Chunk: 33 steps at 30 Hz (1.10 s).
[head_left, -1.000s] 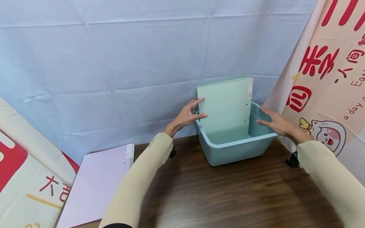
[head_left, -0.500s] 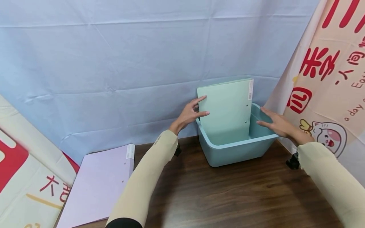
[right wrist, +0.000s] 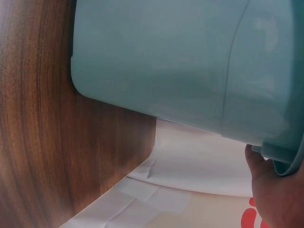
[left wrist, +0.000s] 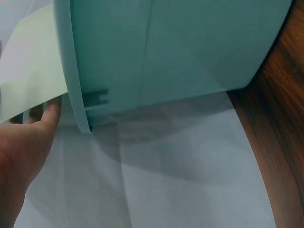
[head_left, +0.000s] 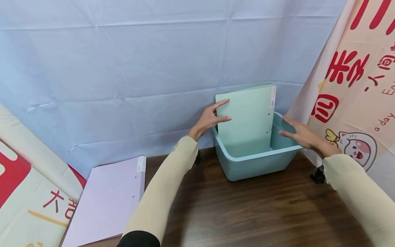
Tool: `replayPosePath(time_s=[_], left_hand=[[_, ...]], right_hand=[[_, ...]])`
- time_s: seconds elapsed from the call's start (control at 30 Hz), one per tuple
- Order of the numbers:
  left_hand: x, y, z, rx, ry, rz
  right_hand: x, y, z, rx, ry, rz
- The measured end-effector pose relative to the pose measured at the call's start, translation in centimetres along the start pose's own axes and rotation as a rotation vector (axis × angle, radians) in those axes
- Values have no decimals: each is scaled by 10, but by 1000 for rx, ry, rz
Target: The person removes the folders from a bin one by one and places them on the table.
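A pale green folder (head_left: pixel 243 116) with a white label and punched holes stands upright in a blue-green plastic bin (head_left: pixel 262 166). A second green sheet or cover shows just behind its top edge. At the folder's left edge, my left hand (head_left: pixel 206 120) holds it, index finger and thumb across the front and other fingers behind. The left wrist view has that hand (left wrist: pixel 28 147) under the folder's edge, beside the bin's rim. My right hand (head_left: pixel 303 135) grips the bin's right rim, thumb inside; in the right wrist view its fingers (right wrist: pixel 255 159) curl under the rim.
A lilac folder (head_left: pixel 105 199) with a white label lies flat on the dark wooden table (head_left: pixel 240 212), to the left. Behind the bin hangs a pale blue cloth (head_left: pixel 154 68). A printed cloth (head_left: pixel 348 103) hangs close on the right, another at the left.
My left hand has shifted slightly right and further across the folder's front. The folder's left edge has moved a little right, and its top stands slightly apart from the layer behind. The right hand stays put.
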<state>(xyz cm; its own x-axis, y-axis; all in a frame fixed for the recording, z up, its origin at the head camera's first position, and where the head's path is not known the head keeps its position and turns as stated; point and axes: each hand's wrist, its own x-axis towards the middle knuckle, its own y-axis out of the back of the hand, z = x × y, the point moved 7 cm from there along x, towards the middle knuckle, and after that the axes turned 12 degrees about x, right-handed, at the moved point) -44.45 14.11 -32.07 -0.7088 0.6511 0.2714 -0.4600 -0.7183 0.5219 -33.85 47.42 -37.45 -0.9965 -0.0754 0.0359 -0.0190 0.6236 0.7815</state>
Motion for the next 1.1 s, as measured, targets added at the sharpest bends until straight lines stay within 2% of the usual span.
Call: replayPosePath(time_s=[0.23, 0.4, 0.57, 0.77, 0.87, 1.0, 1.1], left_hand=[[4, -6, 5, 34, 11, 6], [-3, -6, 24, 59, 12, -14], [-2, -8, 29, 77, 8, -2], [2, -13, 22, 46, 39, 40], [6, -16, 13, 27, 56, 82], [13, -19, 0, 56, 32, 136], [16, -19, -5, 81, -4, 165]], right_hand=[[1, 1, 1, -2, -7, 4], [1, 1, 2, 0, 1, 3], [1, 1, 4, 0, 6, 4], [3, -2, 7, -2, -15, -3], [3, -3, 8, -3, -31, -11], [2, -3, 7, -3, -35, -13], [2, -2, 8, -8, -32, -14]])
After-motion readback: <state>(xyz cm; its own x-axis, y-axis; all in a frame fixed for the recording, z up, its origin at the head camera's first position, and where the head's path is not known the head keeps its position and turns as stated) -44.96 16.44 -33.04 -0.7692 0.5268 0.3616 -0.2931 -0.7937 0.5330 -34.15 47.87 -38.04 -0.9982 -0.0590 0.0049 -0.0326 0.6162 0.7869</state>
